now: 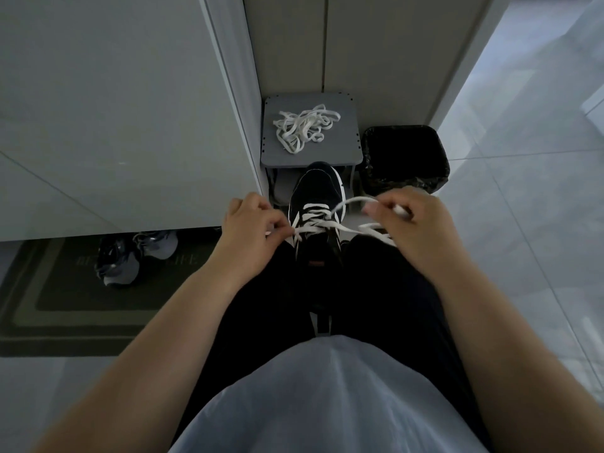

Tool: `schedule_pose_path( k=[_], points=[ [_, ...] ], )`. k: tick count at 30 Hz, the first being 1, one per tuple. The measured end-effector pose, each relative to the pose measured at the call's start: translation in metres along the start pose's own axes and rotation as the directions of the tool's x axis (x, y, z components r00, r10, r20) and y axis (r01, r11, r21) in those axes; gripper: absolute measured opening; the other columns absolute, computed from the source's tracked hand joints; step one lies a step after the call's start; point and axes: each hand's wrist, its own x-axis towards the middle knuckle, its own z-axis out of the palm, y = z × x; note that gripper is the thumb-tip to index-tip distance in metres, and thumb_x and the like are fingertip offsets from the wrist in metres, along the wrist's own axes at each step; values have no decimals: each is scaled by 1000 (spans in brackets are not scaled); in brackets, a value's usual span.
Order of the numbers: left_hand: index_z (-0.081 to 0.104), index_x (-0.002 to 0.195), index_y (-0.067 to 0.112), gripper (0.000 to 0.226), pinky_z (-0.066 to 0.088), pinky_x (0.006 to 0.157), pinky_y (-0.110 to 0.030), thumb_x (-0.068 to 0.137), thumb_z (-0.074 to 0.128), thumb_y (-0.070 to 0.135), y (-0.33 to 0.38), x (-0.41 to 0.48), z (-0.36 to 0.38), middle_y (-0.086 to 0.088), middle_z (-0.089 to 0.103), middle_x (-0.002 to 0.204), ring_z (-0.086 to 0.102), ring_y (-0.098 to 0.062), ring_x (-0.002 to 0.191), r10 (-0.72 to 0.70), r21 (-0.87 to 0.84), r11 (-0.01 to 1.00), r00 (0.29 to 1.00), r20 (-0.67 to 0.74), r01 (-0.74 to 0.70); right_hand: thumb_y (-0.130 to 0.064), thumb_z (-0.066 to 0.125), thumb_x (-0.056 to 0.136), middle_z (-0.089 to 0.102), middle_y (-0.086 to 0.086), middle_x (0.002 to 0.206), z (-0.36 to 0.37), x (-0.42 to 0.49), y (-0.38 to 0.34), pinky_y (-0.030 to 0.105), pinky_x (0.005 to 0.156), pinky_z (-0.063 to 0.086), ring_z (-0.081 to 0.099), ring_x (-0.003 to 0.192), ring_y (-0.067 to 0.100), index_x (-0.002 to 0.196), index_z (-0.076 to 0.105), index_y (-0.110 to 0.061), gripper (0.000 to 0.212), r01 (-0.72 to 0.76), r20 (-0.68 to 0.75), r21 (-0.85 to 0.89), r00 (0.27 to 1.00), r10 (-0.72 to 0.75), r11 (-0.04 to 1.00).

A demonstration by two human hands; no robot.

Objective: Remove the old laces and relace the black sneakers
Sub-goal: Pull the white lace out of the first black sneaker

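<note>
Black sneaker (316,188) sits between my left grip (251,220) and right grip (413,220); each pinches an end of its white lace (343,227). Grey stool (341,147) beyond, on tiled floor (523,230).

Two hands: left hand (251,223) and right hand (408,217). One black sneaker (317,188), with one white lace (313,220) threaded in it. One heap (304,127) of loose white laces; how many laces make it up cannot be told. One grey stool (343,142). One black bin (405,158). One dark mat (65,308). Two grey shoes: left shoe (117,263) and right shoe (160,243). One dim grey shape under the stool, too dark to name
</note>
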Motion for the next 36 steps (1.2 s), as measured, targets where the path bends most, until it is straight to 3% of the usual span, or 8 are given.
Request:
schedule_pose_path(
  k=[6, 10, 15, 19, 22, 27, 30, 36],
  points=[
    [51, 82, 29, 8, 24, 86, -4, 90, 51, 31, 25, -7, -23, 7, 53, 97, 49, -19, 98, 242, -169, 948, 954, -176, -271, -29, 69, 83, 59, -15, 86, -14, -8, -1, 14, 70, 39, 56, 83, 5, 88, 71, -31, 6, 106, 439, -362, 896, 69, 926],
    [59, 82, 23, 17, 29, 92, -13, 87, 51, 37, 21, -8, -26, 9, 50, 100, 45, -13, 101, 268, -75, 958, 958, -98, -276, -26, 68, 84, 51, -14, 111, -4, -3, 6, 17, 85, 35, 51, 103, 4, 122, 59, -24, 39, 46, 407, -359, 907, 112, 932],
    [63, 92, 15, 13, 46, 87, -36, 88, 56, 24, 9, -7, 10, 4, 48, 102, 47, -15, 101, 139, 167, 971, 973, 184, -170, -27, 48, 96, 50, 2, 133, 31, 13, 16, 29, 95, 37, 49, 121, 21, 136, 40, -19, 42, -27, 359, -329, 921, 151, 944],
    [58, 106, 20, 24, 43, 89, -39, 83, 53, 22, 5, -6, 13, 3, 55, 105, 50, -21, 104, 85, 143, 983, 975, 205, -116, -32, 43, 97, 68, 0, 96, 44, 15, 25, 34, 78, 51, 63, 89, 18, 108, 57, -17, 23, -77, 205, -349, 966, 156, 934],
    [57, 114, 28, 32, 19, 101, -32, 83, 50, 23, 6, 0, 10, 14, 51, 110, 38, -11, 116, 106, 122, 986, 990, 90, -116, -31, 46, 96, 68, -5, 71, 43, 19, 28, 30, 68, 52, 63, 66, 10, 93, 61, -16, 21, -103, 160, -303, 975, 157, 947],
    [61, 94, 20, 8, 45, 74, -25, 91, 54, 23, 6, 20, 22, 4, 64, 87, 59, -12, 82, -54, -236, 969, 993, 105, 77, -35, 63, 86, 64, -9, 80, 49, 27, 21, 19, 57, 42, 54, 67, 3, 89, 64, -23, 13, -53, 199, -326, 972, 124, 944],
    [59, 83, 19, 10, 36, 54, -21, 86, 63, 27, 9, 25, 28, 4, 57, 67, 53, -10, 61, -96, -246, 962, 989, 108, 120, -34, 70, 81, 63, -10, 81, 57, 30, 21, 18, 57, 39, 54, 71, 2, 84, 63, -24, 13, -68, 202, -265, 972, 124, 962],
    [62, 88, 16, 15, 41, 59, -20, 80, 71, 26, 12, 25, 32, 5, 59, 77, 55, -7, 67, -176, -299, 931, 976, 130, 207, -32, 68, 83, 62, -7, 84, 70, 28, 27, 23, 65, 43, 58, 79, 9, 86, 64, -23, 10, -145, 115, -239, 978, 176, 960]
  ],
)
